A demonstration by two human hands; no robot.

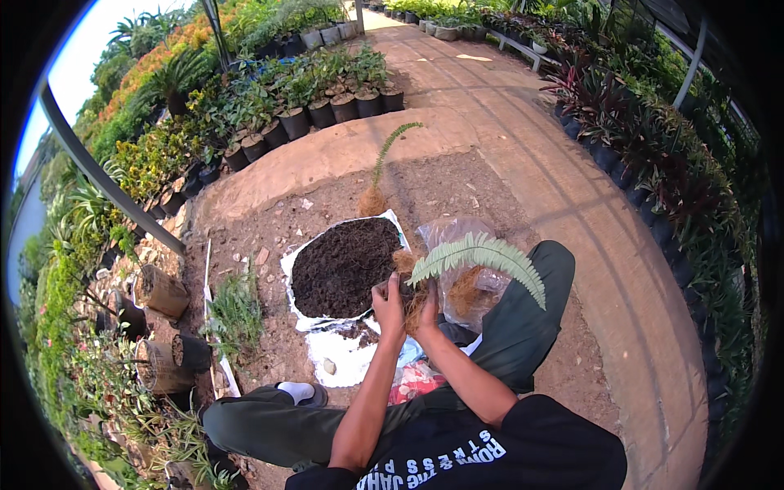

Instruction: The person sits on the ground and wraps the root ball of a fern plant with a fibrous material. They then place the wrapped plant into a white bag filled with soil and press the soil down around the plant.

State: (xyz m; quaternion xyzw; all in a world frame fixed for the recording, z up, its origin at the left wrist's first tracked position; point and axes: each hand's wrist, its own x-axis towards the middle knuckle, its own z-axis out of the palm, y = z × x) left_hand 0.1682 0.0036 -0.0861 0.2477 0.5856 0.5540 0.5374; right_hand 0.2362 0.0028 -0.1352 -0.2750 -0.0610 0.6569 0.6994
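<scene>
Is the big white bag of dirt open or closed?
Open. The white soil bag has its top rolled back, so the dark soil shows, filling it nearly to the rim, beside the left hand.

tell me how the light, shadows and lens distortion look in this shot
Head view: hard daylight, with the paved path washed pale and the sky at upper left blown white; the open sack of dark soil keeps its detail; the fern frond held by both hands stays sharp; the fisheye bends the grey pole and path edges, and the corners are black.
</scene>
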